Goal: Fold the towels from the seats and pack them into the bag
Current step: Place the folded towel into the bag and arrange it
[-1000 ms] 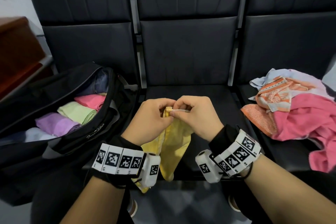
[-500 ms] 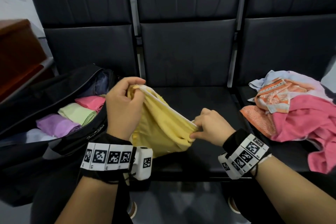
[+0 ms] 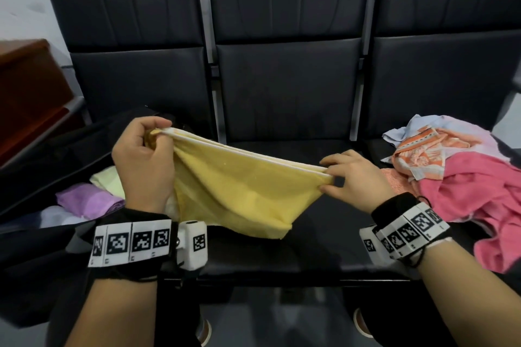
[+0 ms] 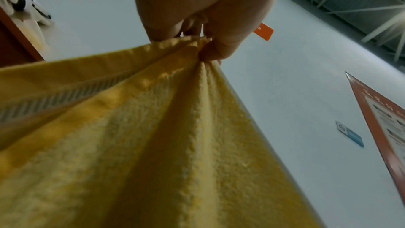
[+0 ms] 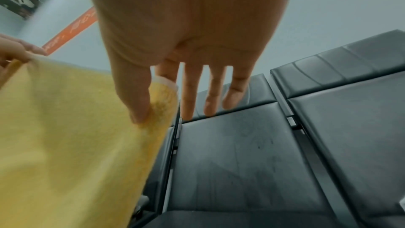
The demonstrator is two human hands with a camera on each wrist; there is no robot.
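Note:
A yellow towel [image 3: 242,191] with a white hem hangs doubled over the middle seat [image 3: 324,251], stretched between both hands. My left hand [image 3: 149,149] grips its left corner, raised higher; in the left wrist view the cloth [image 4: 153,136] bunches under the curled fingers [image 4: 217,44]. My right hand [image 3: 349,177] pinches the right corner between thumb and forefinger; in the right wrist view the other fingers [image 5: 212,91] stay straight beside the towel [image 5: 72,136]. The open black bag [image 3: 42,166] lies on the left seat, holding folded purple [image 3: 87,200] and pale green [image 3: 108,180] towels.
A heap of unfolded towels sits on the right seat: pink [image 3: 479,200], orange patterned [image 3: 420,155] and pale blue [image 3: 417,127]. A brown wooden cabinet [image 3: 31,93] stands at far left. Black seat backs [image 3: 287,65] rise behind.
The hands, together at one corner a second ago, have drawn apart: left up and left, right to the right. The towel now spreads taut between them.

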